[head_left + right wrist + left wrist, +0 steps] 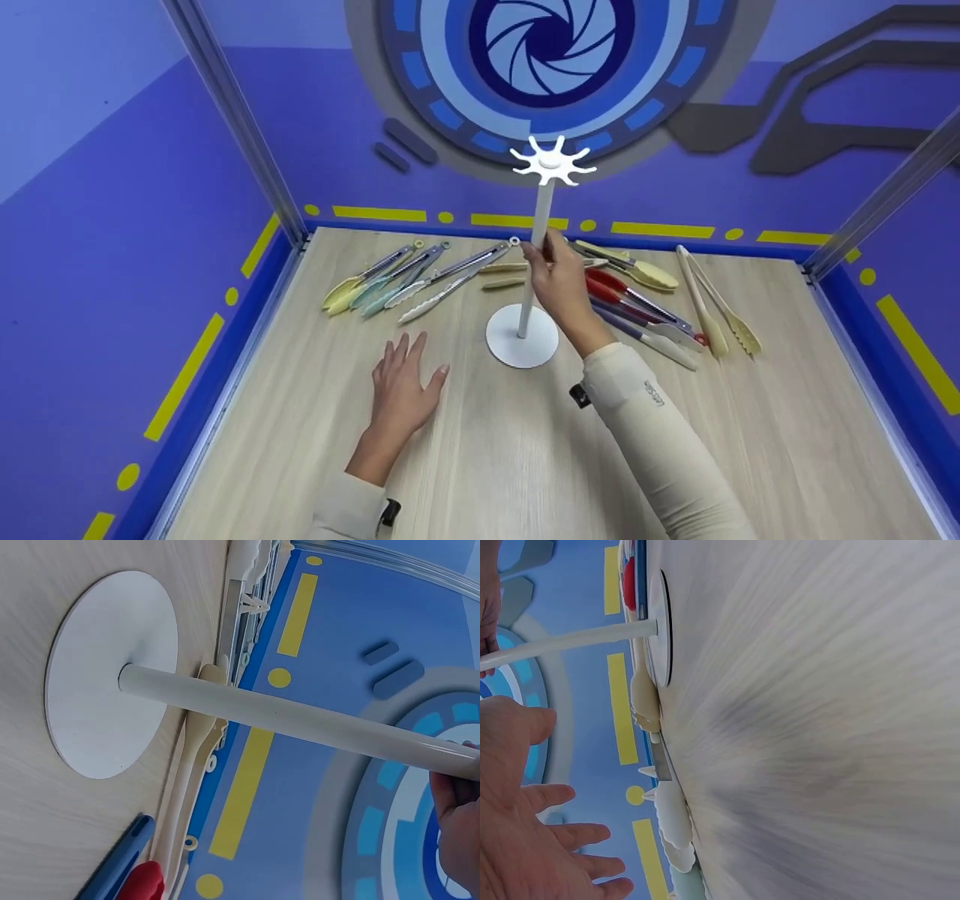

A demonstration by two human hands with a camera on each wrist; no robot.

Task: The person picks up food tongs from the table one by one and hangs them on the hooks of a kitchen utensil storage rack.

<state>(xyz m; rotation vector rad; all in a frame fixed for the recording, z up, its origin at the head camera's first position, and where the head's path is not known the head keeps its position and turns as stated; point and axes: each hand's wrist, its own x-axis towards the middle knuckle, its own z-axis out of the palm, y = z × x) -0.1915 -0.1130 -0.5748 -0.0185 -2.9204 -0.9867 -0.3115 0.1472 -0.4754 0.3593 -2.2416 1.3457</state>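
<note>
A white stand (528, 300) with a round base and a star-shaped top of hooks (551, 161) stands upright on the wooden table. My right hand (559, 281) grips its pole about midway up; in the right wrist view the fingers (456, 799) wrap the pole from below. My left hand (405, 386), fingers spread, is left of the base and holds nothing. In the left wrist view the left hand (544, 817) is apart from the pole (577, 641). Just beyond it lie white-tipped tongs (450, 289) and teal-tipped tongs (397, 281).
Yellow tongs (367, 279) lie at the far left. Behind and right of the stand are red tongs (630, 296), dark blue tongs (645, 337), pale yellow tongs (637, 270) and beige tongs (716, 307). Blue printed walls (315, 135) border the wooden table (510, 450).
</note>
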